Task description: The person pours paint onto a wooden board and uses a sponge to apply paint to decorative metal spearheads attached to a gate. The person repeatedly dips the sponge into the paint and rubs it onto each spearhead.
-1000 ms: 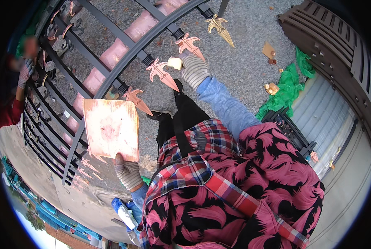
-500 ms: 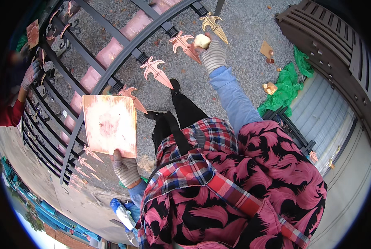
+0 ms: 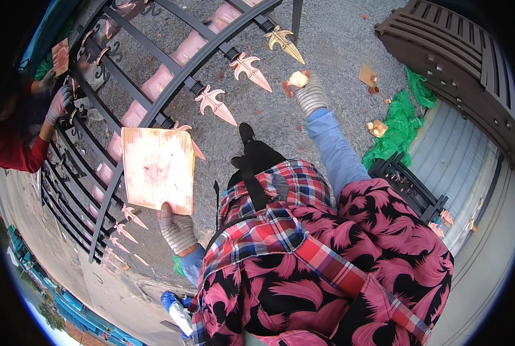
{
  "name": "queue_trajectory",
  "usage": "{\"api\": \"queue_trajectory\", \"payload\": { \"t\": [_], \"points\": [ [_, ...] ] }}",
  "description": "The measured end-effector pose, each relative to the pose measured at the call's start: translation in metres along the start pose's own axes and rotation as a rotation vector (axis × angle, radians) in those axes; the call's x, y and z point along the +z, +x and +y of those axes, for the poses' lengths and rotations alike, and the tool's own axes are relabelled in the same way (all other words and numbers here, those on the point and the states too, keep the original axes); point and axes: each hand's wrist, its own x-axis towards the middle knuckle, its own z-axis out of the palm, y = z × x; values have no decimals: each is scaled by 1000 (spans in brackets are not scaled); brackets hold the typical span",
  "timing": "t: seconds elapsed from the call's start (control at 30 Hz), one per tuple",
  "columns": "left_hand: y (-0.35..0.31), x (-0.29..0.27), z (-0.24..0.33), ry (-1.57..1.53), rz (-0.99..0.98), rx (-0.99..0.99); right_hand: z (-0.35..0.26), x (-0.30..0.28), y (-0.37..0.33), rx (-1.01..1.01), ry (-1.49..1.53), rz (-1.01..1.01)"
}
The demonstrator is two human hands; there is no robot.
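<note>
My left hand (image 3: 177, 230), in a striped glove, grips the lower edge of a flat board (image 3: 158, 168) smeared with pink and coppery paint. In my gloved right hand (image 3: 310, 95) is a small pale sponge (image 3: 298, 79) with reddish-brown colour by it. That hand is in the air, apart from the black metal fence panel (image 3: 174, 82). Spearhead finials stick out from the panel's curved rail: a gold one (image 3: 284, 43), a copper-pink one (image 3: 250, 70) and another copper-pink one (image 3: 215, 105). The board partly hides a further finial (image 3: 198, 151).
At the left, a co-worker's gloved hand (image 3: 58, 105) is at the panel, near a paint-smeared board (image 3: 60, 56). A pink wrapped roll (image 3: 156, 83) lies under the panel. To the right are green plastic sheeting (image 3: 400, 124), a cardboard piece (image 3: 367, 75) and a brown slatted panel (image 3: 442, 52).
My right hand with the sponge has moved right and down, away from the copper-pink finial. The board in my left hand is slightly further right in view. The co-worker's hand has shifted too.
</note>
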Motion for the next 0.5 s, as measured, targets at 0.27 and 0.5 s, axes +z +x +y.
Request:
{"api": "queue_trajectory", "payload": {
  "t": [0.27, 0.5],
  "points": [
    [-17, 2, -1, -32, 63, -17, 26, -2, 62, -88, 111, 204],
    [-8, 17, -27, -108, 121, 37, -30, 11, 128, -63, 20, 243]
  ]
}}
